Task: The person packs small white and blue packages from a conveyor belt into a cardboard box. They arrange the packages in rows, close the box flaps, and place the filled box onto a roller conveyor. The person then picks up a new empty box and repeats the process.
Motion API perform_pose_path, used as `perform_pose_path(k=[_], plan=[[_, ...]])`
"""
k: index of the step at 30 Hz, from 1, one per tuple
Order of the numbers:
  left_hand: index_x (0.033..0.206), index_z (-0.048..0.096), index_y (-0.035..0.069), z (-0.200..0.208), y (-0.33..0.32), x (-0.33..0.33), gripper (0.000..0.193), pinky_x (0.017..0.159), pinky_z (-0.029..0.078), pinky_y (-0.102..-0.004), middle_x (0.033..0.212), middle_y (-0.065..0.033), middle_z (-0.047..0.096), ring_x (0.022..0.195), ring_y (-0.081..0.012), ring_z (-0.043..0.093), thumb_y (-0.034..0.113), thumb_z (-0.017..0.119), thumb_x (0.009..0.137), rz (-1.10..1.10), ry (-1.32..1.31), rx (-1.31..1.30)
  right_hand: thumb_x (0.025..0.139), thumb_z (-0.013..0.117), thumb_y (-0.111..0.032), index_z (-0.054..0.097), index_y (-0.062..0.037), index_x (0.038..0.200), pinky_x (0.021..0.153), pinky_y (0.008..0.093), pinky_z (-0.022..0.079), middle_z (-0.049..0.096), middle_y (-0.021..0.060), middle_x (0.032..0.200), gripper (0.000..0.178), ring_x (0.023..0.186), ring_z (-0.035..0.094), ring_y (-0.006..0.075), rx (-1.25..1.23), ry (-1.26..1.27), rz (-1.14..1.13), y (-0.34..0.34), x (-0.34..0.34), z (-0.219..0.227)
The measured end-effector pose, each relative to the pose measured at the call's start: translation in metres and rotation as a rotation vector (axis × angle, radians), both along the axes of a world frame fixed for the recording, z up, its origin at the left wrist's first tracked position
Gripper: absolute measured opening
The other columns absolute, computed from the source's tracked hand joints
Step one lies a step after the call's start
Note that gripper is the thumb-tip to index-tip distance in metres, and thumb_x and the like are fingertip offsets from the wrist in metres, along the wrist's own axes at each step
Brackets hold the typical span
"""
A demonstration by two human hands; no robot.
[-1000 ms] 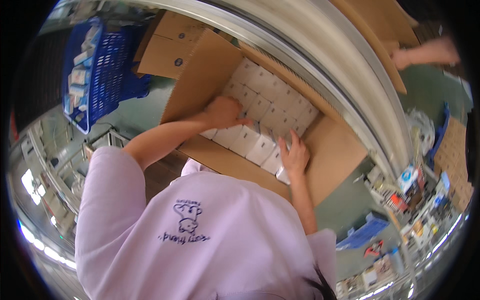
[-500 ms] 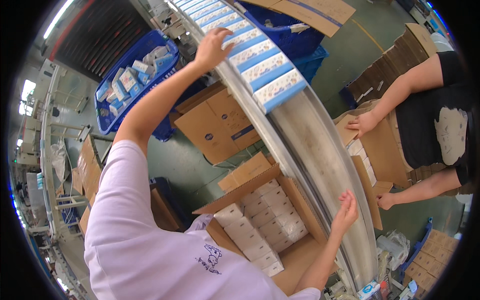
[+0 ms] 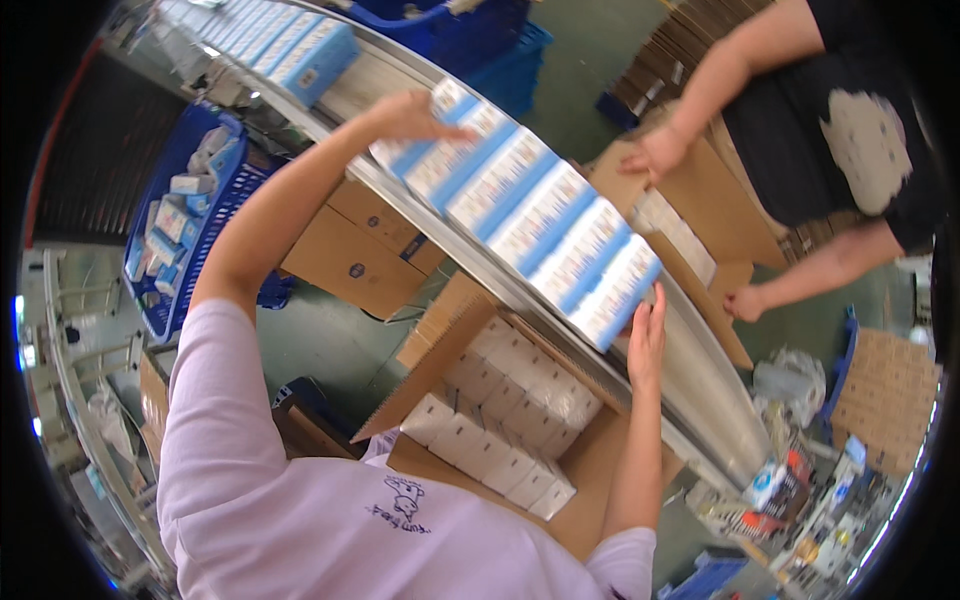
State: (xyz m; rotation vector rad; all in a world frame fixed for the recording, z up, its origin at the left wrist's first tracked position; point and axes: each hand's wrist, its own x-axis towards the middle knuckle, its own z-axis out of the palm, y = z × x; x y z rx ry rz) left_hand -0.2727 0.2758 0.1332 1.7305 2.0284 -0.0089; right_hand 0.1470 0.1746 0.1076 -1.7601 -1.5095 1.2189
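A row of several white-and-blue tissue packs (image 3: 520, 205) lies along the conveyor (image 3: 700, 385), between my two hands. At its far left end, my left hand (image 3: 415, 117) presses on the packs, fingers reaching over them and slightly blurred. My right hand (image 3: 647, 335) is upright against the near right end, its fingers extended along the last pack. Between them the hands hold the row. Below, on my side of the conveyor, an open cardboard box (image 3: 590, 500) contains stacked white packs (image 3: 490, 450), with part of its bottom bare.
More packs (image 3: 270, 40) stand farther up the conveyor. A blue basket (image 3: 240, 170) of loose packs is at left. Across the conveyor, a co-worker's hands (image 3: 655, 152) touch another open box (image 3: 725, 205). Flat cartons (image 3: 360, 250) stand below the conveyor.
The row has moved down the conveyor toward the right, leaving a gap from the packs behind. My right hand has come up against its near end; my left hand has moved along.
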Motion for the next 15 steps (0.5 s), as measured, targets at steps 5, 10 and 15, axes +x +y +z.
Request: perform_pose_path(k=[5,10,15], plan=[[0.114,0.047,-0.008,-0.016,-0.047,0.112,0.102,0.08,0.049,-0.0338,0.1,-0.0219,0.061,0.097,-0.0318,0.06,0.071,0.069,0.054,0.049,-0.342,0.144,0.079,0.063,-0.044,0.038,0.0049,0.118,0.088,0.0342,0.041,0.056,0.0203,0.11,0.067,0.101,0.055,0.0274,0.116,-0.3,-0.204,-0.003,0.03,0.0],[0.114,0.049,-0.004,0.04,-0.078,0.157,0.091,0.081,0.049,-0.033,0.098,-0.0183,0.063,0.09,-0.0277,0.063,0.058,0.077,0.053,0.038,-0.613,0.328,0.066,0.078,-0.033,0.033,0.0034,0.123,0.089,0.0356,0.04,0.055,0.0171,0.109,0.081,0.099,0.053,0.0244,0.412,-0.07,-0.356,-0.045,0.064,0.054],[0.118,0.037,-0.006,0.063,-0.212,0.177,0.095,0.082,0.048,-0.0338,0.102,-0.0183,0.059,0.093,-0.0251,0.061,0.032,0.089,0.048,0.042,-0.926,0.641,0.057,0.082,-0.027,0.019,0.0018,0.133,0.095,0.0376,0.036,0.04,0.0199,0.122,0.104,0.111,0.043,0.0267,0.569,-0.298,-0.451,-0.186,0.097,0.074]])
